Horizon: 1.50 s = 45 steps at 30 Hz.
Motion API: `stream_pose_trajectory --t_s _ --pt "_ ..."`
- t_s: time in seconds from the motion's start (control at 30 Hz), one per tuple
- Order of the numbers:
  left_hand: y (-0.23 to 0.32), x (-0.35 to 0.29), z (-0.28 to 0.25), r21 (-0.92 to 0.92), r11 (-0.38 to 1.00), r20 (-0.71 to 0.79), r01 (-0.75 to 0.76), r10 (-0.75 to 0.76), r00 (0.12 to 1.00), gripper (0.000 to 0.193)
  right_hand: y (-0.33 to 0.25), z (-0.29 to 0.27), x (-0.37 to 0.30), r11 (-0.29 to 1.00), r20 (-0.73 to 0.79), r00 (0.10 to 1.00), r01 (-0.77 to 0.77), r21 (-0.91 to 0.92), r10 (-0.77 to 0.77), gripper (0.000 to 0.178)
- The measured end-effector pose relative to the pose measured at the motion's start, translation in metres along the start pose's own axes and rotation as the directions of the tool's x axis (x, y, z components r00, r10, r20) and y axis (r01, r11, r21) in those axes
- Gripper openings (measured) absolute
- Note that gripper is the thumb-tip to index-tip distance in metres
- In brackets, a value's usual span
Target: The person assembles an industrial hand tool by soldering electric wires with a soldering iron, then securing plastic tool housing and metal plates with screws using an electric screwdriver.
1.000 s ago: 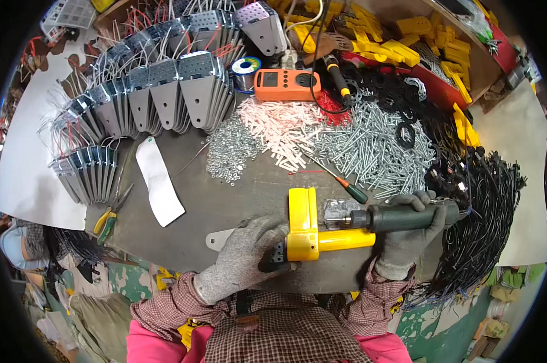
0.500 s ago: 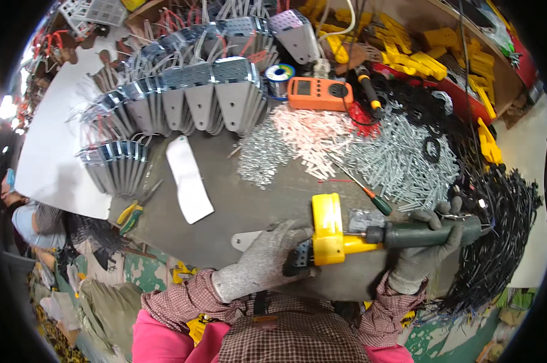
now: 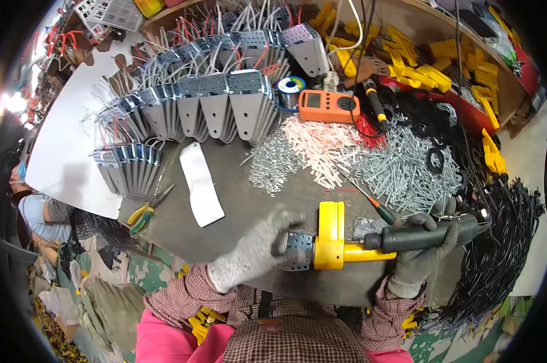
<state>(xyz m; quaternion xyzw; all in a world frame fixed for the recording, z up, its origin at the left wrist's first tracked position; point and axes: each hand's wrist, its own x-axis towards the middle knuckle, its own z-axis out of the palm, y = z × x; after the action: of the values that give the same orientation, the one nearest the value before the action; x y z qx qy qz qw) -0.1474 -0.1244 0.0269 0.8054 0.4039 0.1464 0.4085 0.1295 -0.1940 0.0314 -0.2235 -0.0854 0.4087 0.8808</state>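
My right hand, in a grey glove, is wrapped round a dark green power screwdriver lying sideways, its nose pointing left. Left of that nose is a yellow plastic housing with a long yellow arm, and a perforated metal plate projects from its left side. My left hand, gloved too and slightly blurred, is beside the plate with thumb and fingers apart. Whether a fingertip touches the plate is hard to tell. A small clear plastic bag lies behind the screwdriver's nose.
Piles of screws, pale pink tubes and small metal parts cover the table's far side. Stacked grey brackets with wires stand far left. Pliers, a white strip, an orange meter and black cables surround the workspace.
My left hand has loosened from the metal plate and drawn back left, uncovering it. My right hand keeps the screwdriver. The whole view has shifted slightly.
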Motion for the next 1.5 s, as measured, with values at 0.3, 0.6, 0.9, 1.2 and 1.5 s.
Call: stream_pose_trajectory --t_s 0.3,0.6,0.9,1.2,1.5 --pt "-0.016 0.043 -0.035 0.897 0.315 0.261 -0.31 0.191 0.946 0.025 0.003 -0.014 0.006 0.997 0.09 0.995 -0.056 0.057 0.05 0.052" --pt "-0.028 0.039 -0.022 0.701 0.654 0.001 -0.284 0.398 0.918 0.021 0.002 -0.02 0.011 0.986 0.224 0.972 -0.099 0.131 0.068 0.046" --pt "-0.017 -0.008 0.03 -0.022 0.971 -0.223 -0.238 0.228 0.948 0.026 0.008 -0.015 0.012 0.941 0.202 0.972 -0.179 0.285 0.124 0.031" --pt "-0.02 -0.01 0.026 -0.017 0.95 -0.157 -0.311 0.305 0.939 0.028 0.008 -0.017 0.009 0.939 0.246 0.959 -0.209 0.274 0.142 0.032" --pt "-0.025 -0.013 0.022 0.044 0.942 -0.101 -0.333 0.336 0.936 0.035 0.006 -0.021 0.012 0.935 0.254 0.956 -0.215 0.282 0.143 0.029"
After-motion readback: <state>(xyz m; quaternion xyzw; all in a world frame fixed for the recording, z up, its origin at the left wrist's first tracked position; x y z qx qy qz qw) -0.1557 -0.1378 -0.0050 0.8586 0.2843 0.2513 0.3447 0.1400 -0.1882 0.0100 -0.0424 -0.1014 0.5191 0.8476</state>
